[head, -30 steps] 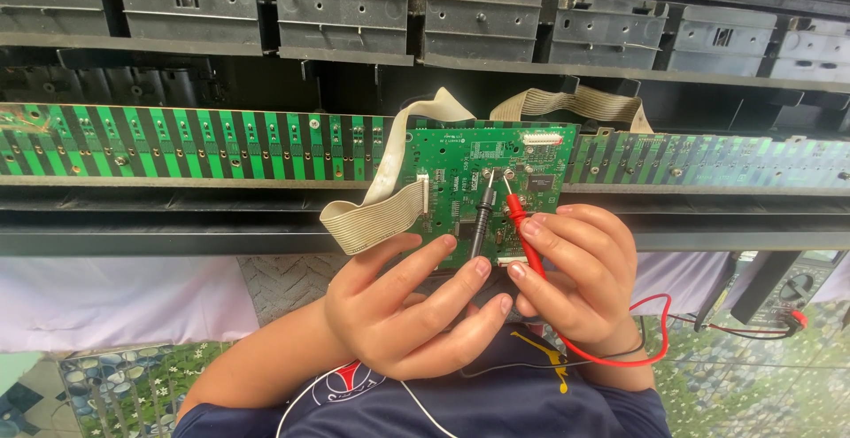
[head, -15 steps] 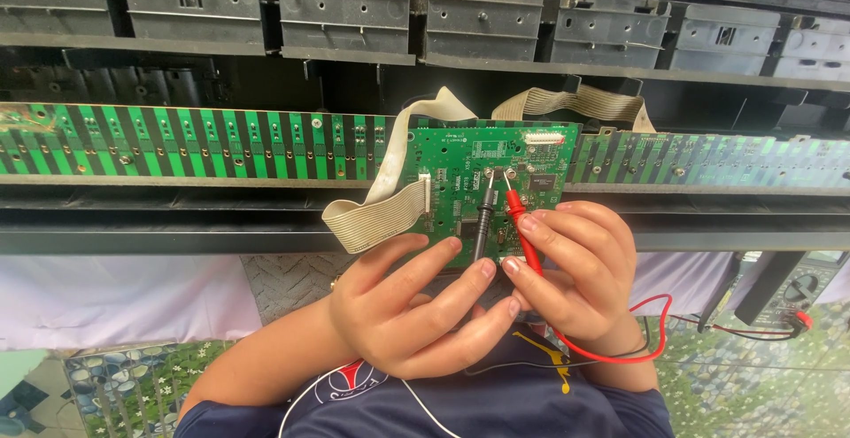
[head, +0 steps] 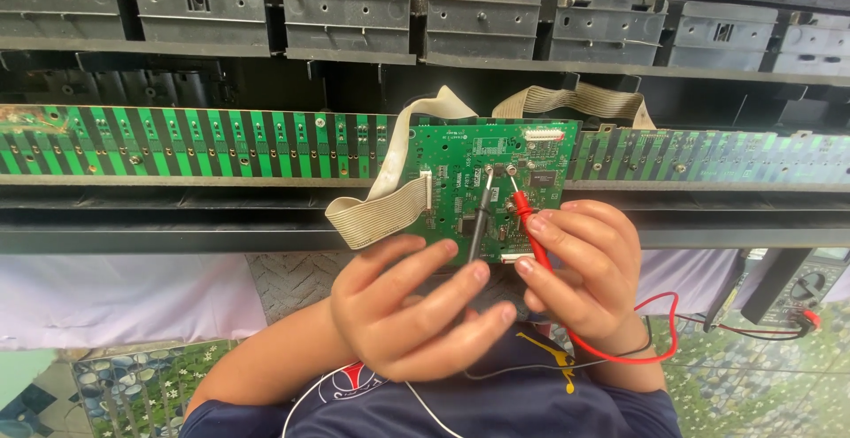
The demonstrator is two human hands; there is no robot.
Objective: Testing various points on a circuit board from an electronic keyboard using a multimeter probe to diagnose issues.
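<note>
fingers (head: 460, 280) of the left hand (head: 412, 314) are curled narrow around a black probe (head: 479, 217), and those of the right hand (head: 584, 274) pinch a red probe (head: 524, 205); both tips touch the upper middle of the board (head: 482, 186), close beside each other.

largest in view is a dark frame (head: 177, 217) running across the whole width, with a row of grey metal brackets (head: 345, 13) along its top. below them lies a long green strip (head: 195, 141) with black bars, continuing to the right of the board. the square green board stands in front of the strip, at the middle, its lower edge hidden behind the hands. two grey ribbon cables join it: one (head: 376, 212) loops off its left side, the other (head: 575, 100) arches over its top right corner. a white cloth (head: 115, 301) hangs under the frame at left. a meter (head: 797, 287) sits at the far right, well apart from the hands. a red lead (head: 655, 341) curls from under the right wrist, and a thin black lead (head: 735, 325) runs toward the meter. a dark shirt (head: 496, 403) fills the bottom edge.
</note>
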